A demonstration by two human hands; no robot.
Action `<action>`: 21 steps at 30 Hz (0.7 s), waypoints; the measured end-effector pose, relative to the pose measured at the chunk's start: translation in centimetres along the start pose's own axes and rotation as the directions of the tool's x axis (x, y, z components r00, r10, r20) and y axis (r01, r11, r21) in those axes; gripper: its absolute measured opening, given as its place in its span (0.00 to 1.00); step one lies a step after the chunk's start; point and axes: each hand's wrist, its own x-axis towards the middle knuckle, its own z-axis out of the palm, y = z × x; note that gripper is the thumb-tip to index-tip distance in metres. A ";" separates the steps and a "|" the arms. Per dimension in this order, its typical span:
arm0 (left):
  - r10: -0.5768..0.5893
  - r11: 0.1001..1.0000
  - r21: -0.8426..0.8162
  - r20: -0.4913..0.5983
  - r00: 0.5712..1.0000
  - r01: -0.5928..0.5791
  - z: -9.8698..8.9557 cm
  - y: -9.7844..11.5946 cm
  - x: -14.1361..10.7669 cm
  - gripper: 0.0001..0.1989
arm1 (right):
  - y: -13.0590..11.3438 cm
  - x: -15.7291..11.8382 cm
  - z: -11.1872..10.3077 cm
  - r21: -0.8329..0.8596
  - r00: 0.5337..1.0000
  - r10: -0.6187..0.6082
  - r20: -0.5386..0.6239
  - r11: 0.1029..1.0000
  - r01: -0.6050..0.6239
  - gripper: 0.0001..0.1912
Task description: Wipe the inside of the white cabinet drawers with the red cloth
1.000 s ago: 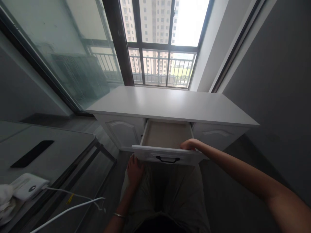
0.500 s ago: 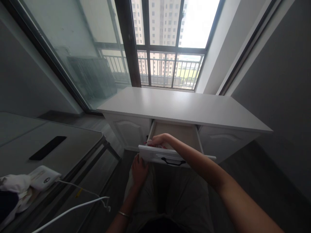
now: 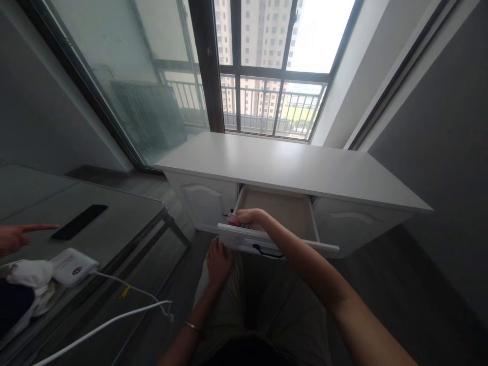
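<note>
A white drawer (image 3: 278, 208) is pulled out of the white cabinet (image 3: 290, 165), with a black handle (image 3: 267, 252) on its front. Over the drawer's left front corner is my right hand (image 3: 249, 217), its fingers closed on a small red and white item (image 3: 232, 218) too small to name. My left hand (image 3: 219, 259) rests on my left knee below that corner, fingers apart and holding nothing.
At the left, a table (image 3: 125, 208) bears a black phone (image 3: 80, 222), a white device (image 3: 74, 268) with a cable and a white cloth (image 3: 30, 273). Another person's hand (image 3: 19, 238) points toward the phone. Behind the cabinet stands a window (image 3: 267, 76).
Another person's hand has come in at the left, over the table. My right hand has shifted slightly, and more of the red and white item shows. My left hand stays on the knee.
</note>
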 end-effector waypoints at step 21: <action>-0.025 0.998 0.054 0.007 1.000 0.024 -0.6 0.4 -0.1 0.25 | 1.5 -0.5 0.1 0.156 0.999 0.045 -0.017 0.987 -0.042 0.11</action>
